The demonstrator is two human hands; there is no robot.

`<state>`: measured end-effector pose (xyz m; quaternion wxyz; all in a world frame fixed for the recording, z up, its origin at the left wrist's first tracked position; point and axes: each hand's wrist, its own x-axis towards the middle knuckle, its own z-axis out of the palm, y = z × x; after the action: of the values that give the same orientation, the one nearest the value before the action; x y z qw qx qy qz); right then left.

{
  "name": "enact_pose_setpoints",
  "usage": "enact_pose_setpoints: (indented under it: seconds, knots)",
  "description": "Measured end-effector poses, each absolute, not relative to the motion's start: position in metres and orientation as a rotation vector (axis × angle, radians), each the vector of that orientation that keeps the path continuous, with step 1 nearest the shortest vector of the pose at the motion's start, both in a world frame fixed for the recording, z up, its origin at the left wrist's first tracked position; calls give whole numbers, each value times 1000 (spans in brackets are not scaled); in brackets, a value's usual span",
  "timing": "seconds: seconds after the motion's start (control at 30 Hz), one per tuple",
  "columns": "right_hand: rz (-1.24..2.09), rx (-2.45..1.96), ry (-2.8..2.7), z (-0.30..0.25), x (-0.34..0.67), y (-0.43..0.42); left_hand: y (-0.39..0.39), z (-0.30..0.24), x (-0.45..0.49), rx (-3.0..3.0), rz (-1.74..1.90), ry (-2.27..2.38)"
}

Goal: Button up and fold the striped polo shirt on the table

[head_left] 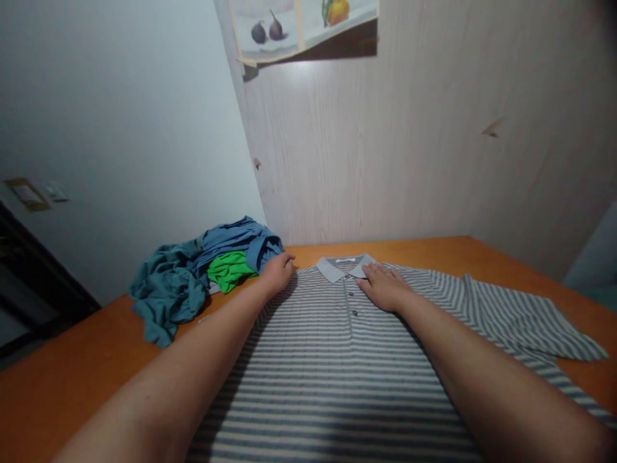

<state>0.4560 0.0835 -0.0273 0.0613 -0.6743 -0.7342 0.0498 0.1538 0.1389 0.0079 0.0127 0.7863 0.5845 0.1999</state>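
A grey-and-white striped polo shirt lies front-up across the orange table, its collar at the far side. My left hand rests at the shirt's left shoulder with fingers curled onto the fabric edge. My right hand lies flat, fingers stretched out, on the chest just right of the button placket. The shirt's right sleeve spreads out to the right.
A heap of clothes, teal, blue and bright green, lies at the far left of the table next to my left hand. Behind the table stand a pale wooden panel and a white wall. The table's left edge drops off near a dark doorway.
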Motion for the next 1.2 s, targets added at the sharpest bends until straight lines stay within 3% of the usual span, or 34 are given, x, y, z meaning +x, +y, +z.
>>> enact_pose_setpoints:
  seconds: [0.23,0.57,0.83,1.2]
  knots:
    - [108,-2043,-2222,-31,458,86,111,-13,127,2566,344,1689]
    - [114,-2014,-2226,-33,459,88,100,-13,125,2536,242,1669]
    - [90,-2009,-2225,-35,461,88,85,14,102,2334,758,1643]
    - [-67,-1943,-2259,-53,473,103,9,37,-5,2004,919,2103]
